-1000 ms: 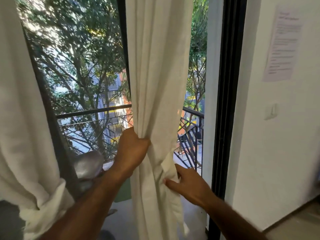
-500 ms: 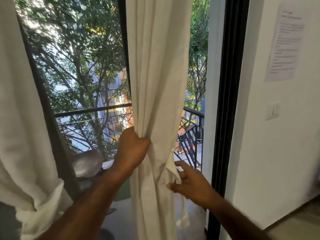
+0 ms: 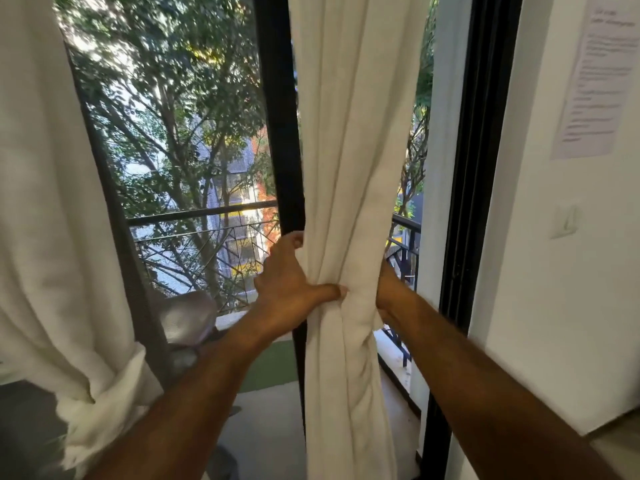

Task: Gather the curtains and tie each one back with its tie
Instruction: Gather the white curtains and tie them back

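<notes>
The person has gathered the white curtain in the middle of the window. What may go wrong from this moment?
1. Only the left hand visibly grips the gathered white fabric curtain. If that grip relaxes, the folds may spread apart.
2. The right hand is behind the curtain and mostly hidden, so it probably works by feel. It may miss some folds, or miss the tie, which I cannot clearly see.

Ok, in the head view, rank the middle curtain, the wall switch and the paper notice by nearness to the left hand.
1. Middle curtain: gripped by the left hand.
2. Wall switch: off to the right.
3. Paper notice: right, higher up.
</notes>
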Demonstrator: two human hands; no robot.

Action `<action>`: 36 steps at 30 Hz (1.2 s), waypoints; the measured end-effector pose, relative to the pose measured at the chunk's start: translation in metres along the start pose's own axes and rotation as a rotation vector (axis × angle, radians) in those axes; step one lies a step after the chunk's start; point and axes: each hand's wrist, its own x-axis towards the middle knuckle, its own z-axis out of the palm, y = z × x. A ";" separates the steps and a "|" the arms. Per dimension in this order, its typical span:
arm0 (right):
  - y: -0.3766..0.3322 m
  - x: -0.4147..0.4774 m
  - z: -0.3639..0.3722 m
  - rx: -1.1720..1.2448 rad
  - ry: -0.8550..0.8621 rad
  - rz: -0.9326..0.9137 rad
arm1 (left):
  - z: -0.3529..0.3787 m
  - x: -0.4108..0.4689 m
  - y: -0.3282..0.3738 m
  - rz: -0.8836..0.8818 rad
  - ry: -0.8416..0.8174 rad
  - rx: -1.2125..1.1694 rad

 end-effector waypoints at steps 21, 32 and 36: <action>0.049 -0.037 -0.014 0.520 -0.301 0.168 | -0.008 -0.023 -0.016 -0.378 0.174 -0.338; 0.055 -0.044 0.009 0.537 -0.184 0.074 | -0.022 -0.057 -0.019 -0.045 -0.106 -0.444; 0.056 -0.046 0.009 0.642 -0.284 0.023 | -0.018 -0.052 -0.028 0.201 0.056 -0.119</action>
